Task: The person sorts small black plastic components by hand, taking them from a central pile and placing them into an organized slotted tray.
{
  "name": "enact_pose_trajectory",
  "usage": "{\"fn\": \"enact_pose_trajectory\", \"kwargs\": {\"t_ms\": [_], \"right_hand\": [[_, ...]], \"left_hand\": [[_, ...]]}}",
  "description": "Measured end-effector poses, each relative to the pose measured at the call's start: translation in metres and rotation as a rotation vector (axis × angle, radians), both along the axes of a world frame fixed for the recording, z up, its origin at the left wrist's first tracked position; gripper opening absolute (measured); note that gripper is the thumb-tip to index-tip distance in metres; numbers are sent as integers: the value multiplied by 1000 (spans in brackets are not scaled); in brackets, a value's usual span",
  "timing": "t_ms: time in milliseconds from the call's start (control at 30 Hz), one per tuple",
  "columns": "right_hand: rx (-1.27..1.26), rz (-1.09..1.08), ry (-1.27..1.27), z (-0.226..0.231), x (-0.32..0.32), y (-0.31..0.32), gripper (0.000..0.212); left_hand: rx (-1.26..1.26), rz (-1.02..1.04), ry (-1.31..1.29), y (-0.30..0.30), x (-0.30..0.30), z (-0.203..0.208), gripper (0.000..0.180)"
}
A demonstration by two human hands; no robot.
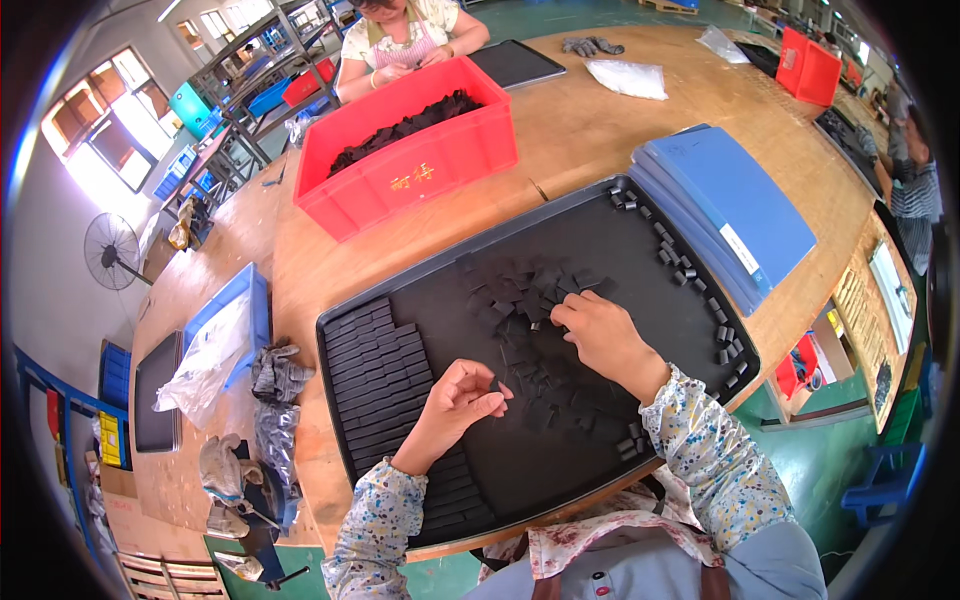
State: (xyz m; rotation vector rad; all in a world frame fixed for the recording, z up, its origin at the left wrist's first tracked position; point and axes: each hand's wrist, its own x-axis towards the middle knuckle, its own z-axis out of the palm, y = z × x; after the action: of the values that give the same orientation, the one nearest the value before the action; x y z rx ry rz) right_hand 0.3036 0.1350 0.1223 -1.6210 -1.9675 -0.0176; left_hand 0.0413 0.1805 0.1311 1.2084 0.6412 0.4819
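A large black tray [470, 300] lies on the table in front of me. My left hand [458, 408] is over its middle, thumb and fingertips pinched on a small black piece [495, 385]. My right hand [607, 338] reaches into a loose heap of flat black pieces [545, 375], its fingertips pressed together at the heap's upper part; what they hold, if anything, is hidden. Neat rows of black blocks [375, 365] fill the tray's left side. Small black curved pieces with shiny faces [680, 270] are scattered along its right edge.
Beyond the tray stands a red crate [420, 185] full of black pieces, with a person seated behind it. Blue folders [725, 205] are stacked at the right. On the left are a blue bin [258, 310] with plastic sheeting and dark gloves [280, 372].
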Motion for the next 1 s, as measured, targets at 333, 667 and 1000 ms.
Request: {"fn": "enact_pose_trajectory", "kwargs": {"t_ms": [333,667,1000], "right_hand": [[-286,292,752,24,-23,-2,13],[-343,439,870,11,-49,-12,11],[-122,171,513,6,-31,-6,24]], "left_hand": [[198,-127,208,3,-3,-2,12],[116,-97,87,1,-5,-5,18],[446,146,181,35,-11,26,27]]}}
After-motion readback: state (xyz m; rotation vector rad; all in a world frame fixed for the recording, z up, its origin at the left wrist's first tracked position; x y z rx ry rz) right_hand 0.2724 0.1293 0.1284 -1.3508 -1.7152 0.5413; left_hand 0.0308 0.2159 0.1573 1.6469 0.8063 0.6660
